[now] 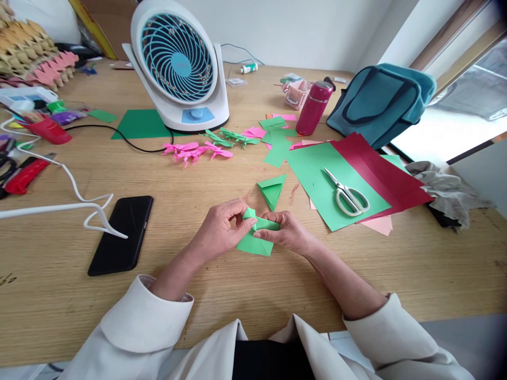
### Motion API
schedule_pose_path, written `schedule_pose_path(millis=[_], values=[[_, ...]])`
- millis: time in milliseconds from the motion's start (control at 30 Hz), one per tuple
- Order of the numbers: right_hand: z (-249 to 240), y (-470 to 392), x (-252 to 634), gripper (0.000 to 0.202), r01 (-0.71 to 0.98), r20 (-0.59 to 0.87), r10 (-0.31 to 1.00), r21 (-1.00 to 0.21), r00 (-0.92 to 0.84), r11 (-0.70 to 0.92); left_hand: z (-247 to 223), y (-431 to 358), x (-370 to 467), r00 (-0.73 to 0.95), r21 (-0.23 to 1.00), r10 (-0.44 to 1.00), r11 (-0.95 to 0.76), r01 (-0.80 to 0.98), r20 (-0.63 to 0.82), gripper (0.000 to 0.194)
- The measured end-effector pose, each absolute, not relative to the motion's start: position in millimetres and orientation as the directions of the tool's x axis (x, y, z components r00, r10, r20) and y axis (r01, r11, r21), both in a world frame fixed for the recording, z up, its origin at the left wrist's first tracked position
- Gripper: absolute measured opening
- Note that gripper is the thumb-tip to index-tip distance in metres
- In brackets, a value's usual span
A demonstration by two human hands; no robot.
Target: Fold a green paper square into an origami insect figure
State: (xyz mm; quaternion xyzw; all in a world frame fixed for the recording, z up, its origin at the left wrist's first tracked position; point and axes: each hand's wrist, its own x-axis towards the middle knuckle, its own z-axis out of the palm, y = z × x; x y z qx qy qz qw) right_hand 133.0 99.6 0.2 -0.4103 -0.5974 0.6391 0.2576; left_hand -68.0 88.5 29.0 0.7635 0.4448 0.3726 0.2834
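Observation:
A piece of green paper (pixel 255 246), partly folded, is held just above the wooden table between my two hands. My left hand (pixel 222 227) pinches its upper left part, where a narrow fold stands up. At its right side, my right hand (pixel 288 232) grips the edge between thumb and fingers. Just beyond my hands lies a folded green paper triangle (pixel 272 191). Farther off, pink folded paper figures (pixel 198 151) and green folded paper figures (pixel 232 137) lie in a row. White-handled scissors (pixel 348 195) rest on a green sheet (pixel 317 182) to the right.
A black phone (pixel 121 235) with a white cable (pixel 75 208) across it lies left. A fan (pixel 178 68) stands at the back, beside a red bottle (pixel 315 108) and a teal bag (pixel 382 105). Dark red sheets (pixel 384 179) lie right. A red-handled cutter (pixel 26 177) is far left.

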Motion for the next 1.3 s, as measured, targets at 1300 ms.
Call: schedule_pose_path(millis=[1300], values=[[-0.8,86.7,123.0,0.034,0.155,0.155,0.933,-0.965,-0.324,0.214,26.0,79.3,-56.0,0.208,0.812,0.893,-0.45,0.372,0.399,0.01]])
